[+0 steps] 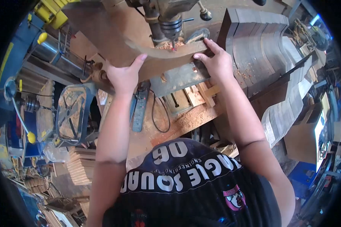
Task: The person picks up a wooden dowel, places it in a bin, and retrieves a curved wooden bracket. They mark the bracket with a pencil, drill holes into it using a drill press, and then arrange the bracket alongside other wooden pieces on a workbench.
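Note:
A curved wooden piece (165, 63) lies across the drill press table (180, 80), its concave edge facing the drill. My left hand (123, 77) grips its wide left part, thumb stretched along the top face and fingers hidden beyond the edge. Around the narrow right end, my right hand (218, 62) is closed, thumb on the near side and fingers over the far side. Between the hands, the drill chuck (170, 26) hangs above the far edge of the wood. A reddish spot shows by the bit, and shavings (166, 45) lie behind the piece.
Stacked curved wooden pieces (257, 41) stand at the right. Below the press table lie a dark metal bar (141, 109), a looped cable (166, 123) and sawdust (193, 121). Left are another machine's dusty table (72, 113) and a lever with a yellow knob (31, 137).

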A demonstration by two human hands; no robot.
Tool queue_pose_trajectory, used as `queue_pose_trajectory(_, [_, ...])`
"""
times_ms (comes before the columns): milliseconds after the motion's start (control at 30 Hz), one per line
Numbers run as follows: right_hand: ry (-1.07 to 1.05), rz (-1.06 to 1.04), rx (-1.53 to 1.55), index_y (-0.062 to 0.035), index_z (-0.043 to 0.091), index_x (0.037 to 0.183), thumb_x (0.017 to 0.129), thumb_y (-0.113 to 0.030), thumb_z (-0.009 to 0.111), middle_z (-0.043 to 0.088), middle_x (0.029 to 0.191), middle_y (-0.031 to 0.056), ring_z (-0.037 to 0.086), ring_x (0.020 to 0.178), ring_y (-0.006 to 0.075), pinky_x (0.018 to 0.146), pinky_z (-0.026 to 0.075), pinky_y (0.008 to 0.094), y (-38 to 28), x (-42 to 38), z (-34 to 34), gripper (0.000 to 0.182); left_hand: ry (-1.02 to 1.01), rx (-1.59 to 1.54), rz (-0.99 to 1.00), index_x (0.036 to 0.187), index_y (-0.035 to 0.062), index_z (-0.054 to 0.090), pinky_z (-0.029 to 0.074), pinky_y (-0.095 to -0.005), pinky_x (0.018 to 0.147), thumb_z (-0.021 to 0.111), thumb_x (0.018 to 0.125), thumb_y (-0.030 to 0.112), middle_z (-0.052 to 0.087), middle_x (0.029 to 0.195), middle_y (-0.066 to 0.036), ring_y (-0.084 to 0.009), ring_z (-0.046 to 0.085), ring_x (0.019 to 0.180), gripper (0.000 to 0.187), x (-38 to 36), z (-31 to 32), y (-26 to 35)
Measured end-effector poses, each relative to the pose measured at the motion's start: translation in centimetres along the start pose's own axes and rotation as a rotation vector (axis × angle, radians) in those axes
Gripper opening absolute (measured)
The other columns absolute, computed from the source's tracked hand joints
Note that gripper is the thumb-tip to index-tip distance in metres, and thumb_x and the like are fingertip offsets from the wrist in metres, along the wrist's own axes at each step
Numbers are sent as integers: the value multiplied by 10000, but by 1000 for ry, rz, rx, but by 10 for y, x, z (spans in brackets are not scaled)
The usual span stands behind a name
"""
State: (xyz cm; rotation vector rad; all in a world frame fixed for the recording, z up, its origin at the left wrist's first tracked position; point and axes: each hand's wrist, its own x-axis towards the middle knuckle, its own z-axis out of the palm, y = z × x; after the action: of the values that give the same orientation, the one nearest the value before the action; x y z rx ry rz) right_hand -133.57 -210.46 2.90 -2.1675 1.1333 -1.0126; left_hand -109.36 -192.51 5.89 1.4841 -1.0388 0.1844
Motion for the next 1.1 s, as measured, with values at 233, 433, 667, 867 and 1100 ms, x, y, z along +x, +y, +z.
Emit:
queue_pose_trajectory(233, [-8,-4,-38,-78,638,1453,761,-499,895,622,1473,215,590,1383,347,1143,487,417,-2,1,-2,850,35,-19,63,1276,-27,606,516,-380,1019,981,755,167,707,1204,-120,-242,677,1117,670,2,1,-12])
queue_pose_trajectory(433, [-10,-18,-84,-46,618,1463,757,-429,926,691,1366,219,665,1275,351,1072,528,414,-3,6,-4,860,33,32,-34,1318,-48,547,554,-399,986,1065,607,344,713,1197,-137,-261,699,1086,963,-17,5,-5])
queue_pose_trajectory(667, [-48,-98,-100,11,632,1386,711,-438,951,673,1366,215,611,1301,398,1097,502,456,3,8,-6,871,43,72,59,1358,-31,517,530,-401,1033,1078,573,356,676,1277,-155,-264,665,1181,1040,-25,7,-51])
queue_pose_trajectory(867, [-195,-216,-123,-15,679,1249,651,-429,976,691,1234,186,624,1201,400,1066,505,479,-15,-29,-56,785,-51,-356,-44,1414,-25,487,531,-423,1080,1044,647,146,643,1328,-135,-251,653,1219,963,-54,-26,-25])
queue_pose_trajectory(1100, [-433,-269,371,-15,750,1167,790,-448,921,753,1117,157,711,1064,304,959,544,406,-3,-75,-78,598,-82,-157,-161,1422,-43,530,499,-447,1112,1037,680,273,646,1336,-140,-262,646,1233,954,-168,-156,-16])
